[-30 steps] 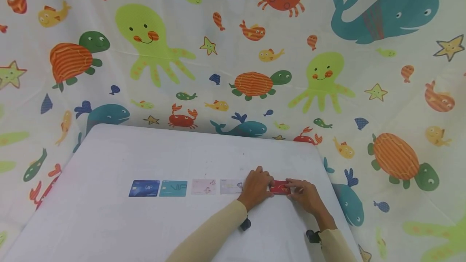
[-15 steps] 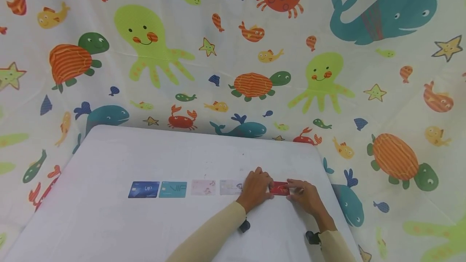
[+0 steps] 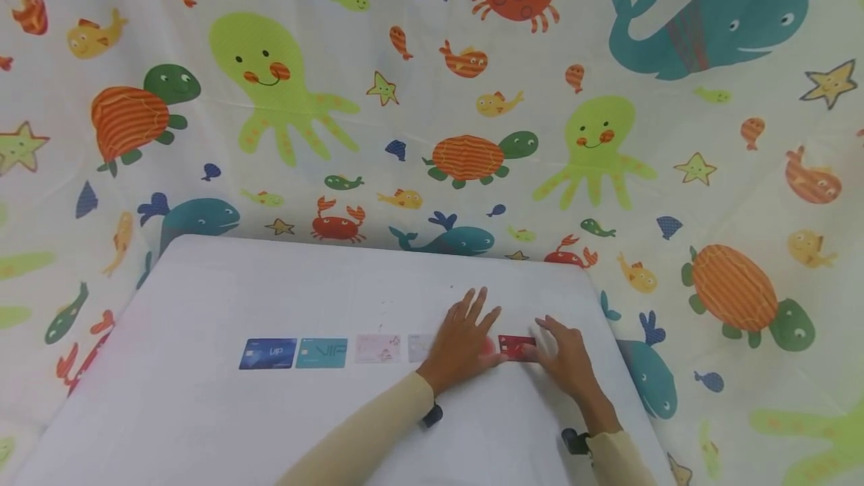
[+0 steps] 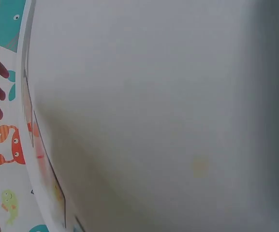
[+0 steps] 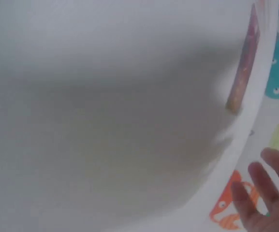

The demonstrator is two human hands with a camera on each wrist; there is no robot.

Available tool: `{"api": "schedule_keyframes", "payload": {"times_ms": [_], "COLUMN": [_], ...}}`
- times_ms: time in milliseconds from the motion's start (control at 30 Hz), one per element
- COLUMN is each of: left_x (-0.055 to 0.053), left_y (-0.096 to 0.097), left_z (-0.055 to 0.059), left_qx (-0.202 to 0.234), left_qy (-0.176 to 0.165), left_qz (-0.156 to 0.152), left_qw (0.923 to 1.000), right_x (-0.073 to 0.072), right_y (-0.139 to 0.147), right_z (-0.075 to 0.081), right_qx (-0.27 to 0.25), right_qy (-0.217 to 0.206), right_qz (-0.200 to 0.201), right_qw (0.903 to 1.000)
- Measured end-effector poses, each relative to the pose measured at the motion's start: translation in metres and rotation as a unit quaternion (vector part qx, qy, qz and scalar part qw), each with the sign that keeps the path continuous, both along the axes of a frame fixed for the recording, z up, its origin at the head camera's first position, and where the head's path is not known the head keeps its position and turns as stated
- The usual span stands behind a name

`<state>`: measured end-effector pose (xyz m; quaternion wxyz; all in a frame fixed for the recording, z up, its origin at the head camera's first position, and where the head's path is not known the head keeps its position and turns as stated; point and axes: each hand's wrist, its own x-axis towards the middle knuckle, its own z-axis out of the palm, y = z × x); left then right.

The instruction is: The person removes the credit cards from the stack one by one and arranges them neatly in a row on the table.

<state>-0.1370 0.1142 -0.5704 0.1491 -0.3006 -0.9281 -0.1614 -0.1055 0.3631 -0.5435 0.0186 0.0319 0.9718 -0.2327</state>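
A row of flat cards lies on the white table. At its right end is a red card, seen edge-on as a reddish strip in the right wrist view. My left hand spreads its fingers over the row just left of it, largely covering a pinkish-red card and part of a pale lilac card. Beside the red card, my right hand has its fingers apart and raised, its thumb near or on the card's right part. Whether either thumb touches the card I cannot tell.
Further left in the row lie a blue VIP card, a teal VIP card and a pink floral card. A curtain printed with sea animals hangs behind the white table.
Both hands have let go of the red card. The left hand has shifted left and spread its fingers, partly baring the pinkish-red card; the right hand's fingers have lifted and opened.
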Motion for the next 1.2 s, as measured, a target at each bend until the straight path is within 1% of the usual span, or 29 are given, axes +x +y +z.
{"api": "schedule_keyframes", "payload": {"times_ms": [133,200,267,333,433,533,700,767,967,1067,1200], "left_x": [-0.001,-0.001,-0.001,0.001,0.003,0.003,0.004,0.004,0.005,0.006,0.007], "left_y": [-0.014,-0.021,-0.028,-0.035,-0.046,-0.057,-0.077,-0.084,-0.102,-0.110,-0.121], "left_z": [0.001,0.001,0.003,0.005,0.005,0.005,0.006,0.007,0.010,0.010,0.012], "left_qx": [0.000,0.002,-0.005,-0.006,-0.007,-0.003,-0.008,-0.009,-0.015,-0.020,-0.027], "left_qy": [-0.004,-0.015,-0.033,-0.041,-0.038,-0.020,-0.010,-0.008,-0.017,-0.027,-0.028], "left_qz": [0.010,0.014,0.022,0.030,0.040,0.047,0.057,0.061,0.076,0.087,0.106], "left_qw": [0.9999,0.9998,0.9992,0.9987,0.9984,0.9987,0.9983,0.9980,0.9968,0.9956,0.9936], "right_x": [-0.002,-0.003,-0.004,-0.004,-0.004,-0.005,-0.007,-0.008,-0.010,-0.012,-0.013], "right_y": [-0.012,-0.018,-0.023,-0.029,-0.038,-0.046,-0.060,-0.065,-0.079,-0.087,-0.101], "right_z": [0.005,0.007,0.010,0.012,0.014,0.016,0.018,0.019,0.021,0.022,0.024], "right_qx": [0.030,0.047,0.067,0.088,0.108,0.113,0.114,0.115,0.127,0.138,0.144], "right_qy": [0.020,0.029,0.042,0.048,0.055,0.050,0.053,0.060,0.078,0.081,0.080], "right_qz": [0.012,0.018,0.026,0.031,0.037,0.037,0.042,0.045,0.056,0.063,0.072], "right_qw": [0.9993,0.9983,0.9965,0.9944,0.9919,0.9916,0.9912,0.9905,0.9872,0.9851,0.9837]}}
